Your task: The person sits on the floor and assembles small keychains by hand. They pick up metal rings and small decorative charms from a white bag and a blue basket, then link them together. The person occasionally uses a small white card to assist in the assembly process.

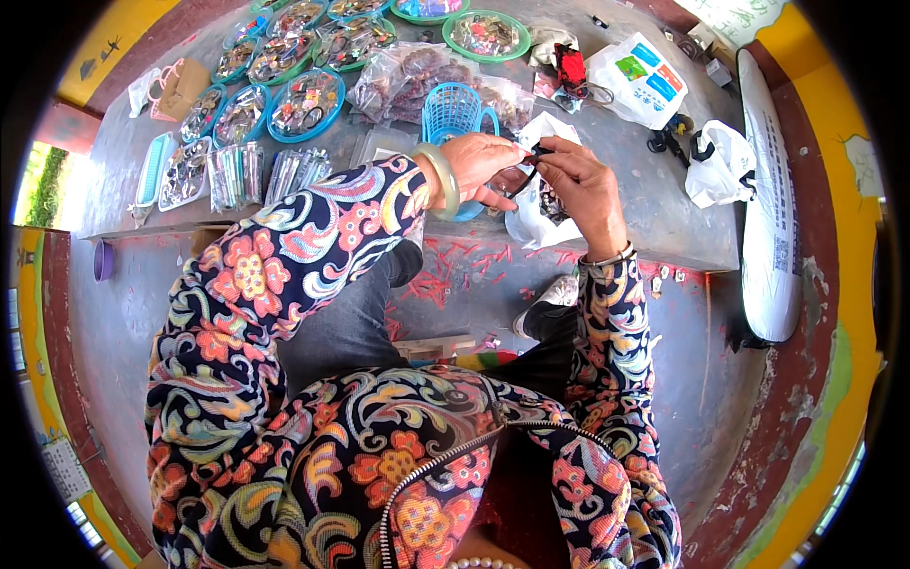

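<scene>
A thin black band (525, 181), curved and with its exact kind too small to make out, is between my two hands. My left hand (474, 169), with a pale bangle at the wrist, has its thumb and fingers at the band's left side. From the right, my right hand (585, 190) pinches the band's upper part between thumb and fingers. Beneath the hands stands an open white plastic bag (538, 233) with small dark pieces inside, partly hidden by my right hand. Just behind my left hand is a blue plastic basket (451, 102).
Round baskets of small goods, including a green basket (486, 55), fill the table's far left. Clear bags (417, 76) lie at the middle back. Packets (235, 178) sit at left. White bags (718, 178) and a long white sack (770, 209) are at right. Red scraps (431, 280) litter the floor.
</scene>
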`<control>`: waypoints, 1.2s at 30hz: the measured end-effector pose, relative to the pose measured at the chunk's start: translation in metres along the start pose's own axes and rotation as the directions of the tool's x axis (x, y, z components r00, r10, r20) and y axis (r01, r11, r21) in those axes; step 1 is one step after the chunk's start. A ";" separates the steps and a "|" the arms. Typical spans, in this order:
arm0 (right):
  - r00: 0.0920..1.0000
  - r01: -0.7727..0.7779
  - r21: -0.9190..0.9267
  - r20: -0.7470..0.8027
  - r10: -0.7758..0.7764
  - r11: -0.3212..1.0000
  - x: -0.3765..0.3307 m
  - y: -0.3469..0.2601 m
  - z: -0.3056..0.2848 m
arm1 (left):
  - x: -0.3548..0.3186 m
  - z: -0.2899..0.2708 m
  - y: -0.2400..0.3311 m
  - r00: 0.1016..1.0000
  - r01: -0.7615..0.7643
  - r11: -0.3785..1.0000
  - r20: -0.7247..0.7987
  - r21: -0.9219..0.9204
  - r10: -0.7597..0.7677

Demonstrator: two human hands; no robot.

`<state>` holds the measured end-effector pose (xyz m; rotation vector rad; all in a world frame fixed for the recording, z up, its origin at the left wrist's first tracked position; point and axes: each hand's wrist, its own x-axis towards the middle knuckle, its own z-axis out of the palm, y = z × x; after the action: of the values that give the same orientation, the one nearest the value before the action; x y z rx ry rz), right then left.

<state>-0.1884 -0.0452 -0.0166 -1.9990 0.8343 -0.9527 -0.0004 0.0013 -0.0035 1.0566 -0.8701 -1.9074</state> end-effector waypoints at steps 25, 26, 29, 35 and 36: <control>0.988 -0.107 0.353 -0.068 0.139 0.929 -0.001 0.001 0.008 | 0.002 0.004 0.006 1.000 0.027 0.994 0.012 -0.104 -0.026; 0.991 -0.093 0.337 -0.060 0.120 0.937 -0.001 0.001 0.008 | 0.002 0.004 0.006 0.999 0.028 0.994 0.020 -0.105 -0.026; 0.999 -0.023 0.181 -0.029 0.029 0.983 0.000 -0.001 0.006 | 0.001 0.004 0.005 1.000 0.015 0.996 0.023 -0.083 -0.013; 0.989 0.107 0.027 0.099 -0.109 0.994 0.001 -0.011 0.001 | -0.002 0.004 0.006 1.000 0.010 0.997 0.030 -0.074 -0.008; 0.988 0.116 0.013 0.105 -0.117 0.993 0.001 -0.011 0.001 | -0.001 0.003 0.006 0.999 0.000 0.997 0.034 -0.075 0.003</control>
<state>-0.1841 -0.0401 -0.0077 -2.0915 0.6609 -0.9046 -0.0009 -0.0003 0.0026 0.9810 -0.8113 -1.9467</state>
